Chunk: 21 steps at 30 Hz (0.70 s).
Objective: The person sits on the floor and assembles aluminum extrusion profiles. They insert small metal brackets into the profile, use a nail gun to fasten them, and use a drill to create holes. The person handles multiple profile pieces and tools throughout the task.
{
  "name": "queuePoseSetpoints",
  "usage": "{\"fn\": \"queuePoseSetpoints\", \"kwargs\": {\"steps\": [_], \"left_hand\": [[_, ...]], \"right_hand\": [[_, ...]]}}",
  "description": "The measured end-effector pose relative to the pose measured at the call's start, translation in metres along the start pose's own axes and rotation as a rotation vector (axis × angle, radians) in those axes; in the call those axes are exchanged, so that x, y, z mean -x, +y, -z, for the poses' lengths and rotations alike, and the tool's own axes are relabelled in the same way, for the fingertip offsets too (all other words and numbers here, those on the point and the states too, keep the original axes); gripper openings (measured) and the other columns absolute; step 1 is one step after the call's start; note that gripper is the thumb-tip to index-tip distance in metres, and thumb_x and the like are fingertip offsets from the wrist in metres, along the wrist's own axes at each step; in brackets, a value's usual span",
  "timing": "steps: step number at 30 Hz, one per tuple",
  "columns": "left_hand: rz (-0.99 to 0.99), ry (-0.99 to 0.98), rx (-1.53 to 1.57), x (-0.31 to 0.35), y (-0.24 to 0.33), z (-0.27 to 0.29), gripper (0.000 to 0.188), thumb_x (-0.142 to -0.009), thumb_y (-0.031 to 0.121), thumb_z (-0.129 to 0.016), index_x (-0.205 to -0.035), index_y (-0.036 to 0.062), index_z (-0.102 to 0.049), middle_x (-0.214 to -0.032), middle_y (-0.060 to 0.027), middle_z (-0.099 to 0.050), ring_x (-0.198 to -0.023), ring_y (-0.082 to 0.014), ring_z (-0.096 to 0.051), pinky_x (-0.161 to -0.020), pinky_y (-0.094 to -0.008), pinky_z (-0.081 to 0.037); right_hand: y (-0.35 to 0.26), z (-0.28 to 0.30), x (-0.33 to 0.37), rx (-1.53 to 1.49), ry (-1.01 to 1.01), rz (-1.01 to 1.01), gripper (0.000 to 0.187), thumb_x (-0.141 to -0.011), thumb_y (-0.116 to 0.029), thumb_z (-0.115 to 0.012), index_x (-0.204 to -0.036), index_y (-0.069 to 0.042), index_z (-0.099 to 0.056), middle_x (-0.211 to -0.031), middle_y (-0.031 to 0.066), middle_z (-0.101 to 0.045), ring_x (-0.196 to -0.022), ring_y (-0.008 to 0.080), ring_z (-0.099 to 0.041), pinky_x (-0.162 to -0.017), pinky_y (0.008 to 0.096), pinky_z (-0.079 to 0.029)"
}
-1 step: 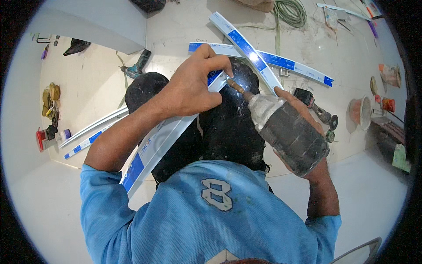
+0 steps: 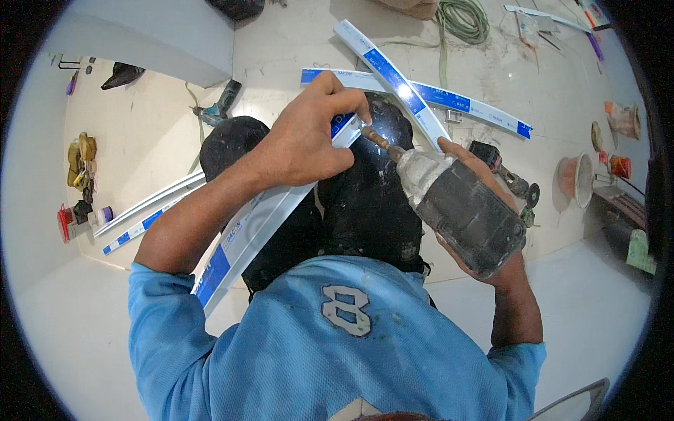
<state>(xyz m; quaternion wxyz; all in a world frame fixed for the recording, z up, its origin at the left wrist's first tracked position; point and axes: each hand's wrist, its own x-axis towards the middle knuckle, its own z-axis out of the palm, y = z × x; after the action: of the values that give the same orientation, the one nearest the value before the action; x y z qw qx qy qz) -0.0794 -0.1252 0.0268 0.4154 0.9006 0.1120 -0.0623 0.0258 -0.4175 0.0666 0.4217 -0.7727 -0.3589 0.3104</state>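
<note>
Fingers of my left hand pinch the white strip near its upper end, just beside the drill tip, with the strip running down across my knees. My right hand is clenched around the drill body. I judge the bit should stay square to the strip, fingertips kept off it. Loose strips lie close beyond; open floor is left.

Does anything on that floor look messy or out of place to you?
Yes. Tools and stock lie scattered over the floor: white-and-blue profile strips crossed at angles, a green hose in a loose coil, an angle grinder lying beside the person's knee. The drill in the right hand looks heavily dust-caked.
</note>
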Motion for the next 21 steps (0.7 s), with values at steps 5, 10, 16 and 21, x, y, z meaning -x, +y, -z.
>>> {"fn": "queuePoseSetpoints", "kwargs": {"steps": [5, 10, 16, 21], "left_hand": [[-0.054, 0.036, -0.017, 0.000, -0.008, -0.005, 0.044, -0.071, 0.000, -0.073, -0.114, 0.0084, -0.071, -0.120, -0.0139, -0.055, -0.121, -0.0331, -0.060, -0.108, -0.0428, -0.049], [-0.060, 0.042, -0.004, -0.006, -0.011, 0.001, 0.043, -0.072, 0.000, -0.074, -0.114, 0.0088, -0.071, -0.121, -0.0142, -0.056, -0.120, -0.0331, -0.061, -0.109, -0.0421, -0.049], [-0.080, 0.045, 0.014, -0.007, -0.013, -0.001, 0.044, -0.072, 0.001, -0.074, -0.114, 0.0091, -0.071, -0.122, -0.0149, -0.057, -0.122, -0.0334, -0.060, -0.111, -0.0432, -0.048], [-0.065, 0.031, -0.002, -0.006, -0.010, -0.001, 0.044, -0.071, 0.002, -0.074, -0.115, 0.0089, -0.070, -0.122, -0.0150, -0.056, -0.124, -0.0340, -0.060, -0.112, -0.0430, -0.048]], "right_hand": [[0.001, 0.000, -0.001, 0.059, 0.001, 0.026, 0.092, -0.084, -0.021, -0.095, -0.163, -0.003, -0.052, -0.163, 0.0180, -0.061, -0.145, 0.0270, -0.063, -0.124, 0.0431, -0.049], [0.005, 0.003, 0.002, 0.048, 0.072, 0.008, 0.073, -0.084, -0.018, -0.097, -0.145, -0.001, -0.060, -0.158, 0.0191, -0.065, -0.130, 0.0242, -0.071, -0.114, 0.0375, -0.054], [0.000, -0.002, 0.011, 0.082, 0.125, -0.155, 0.060, -0.086, -0.021, -0.098, -0.130, -0.004, -0.061, -0.147, 0.0174, -0.072, -0.125, 0.0200, -0.073, -0.106, 0.0359, -0.058], [-0.012, 0.005, 0.003, 0.140, 0.043, -0.175, 0.068, -0.086, -0.020, -0.096, -0.142, -0.005, -0.061, -0.150, 0.0176, -0.071, -0.132, 0.0221, -0.072, -0.110, 0.0387, -0.057]]}}
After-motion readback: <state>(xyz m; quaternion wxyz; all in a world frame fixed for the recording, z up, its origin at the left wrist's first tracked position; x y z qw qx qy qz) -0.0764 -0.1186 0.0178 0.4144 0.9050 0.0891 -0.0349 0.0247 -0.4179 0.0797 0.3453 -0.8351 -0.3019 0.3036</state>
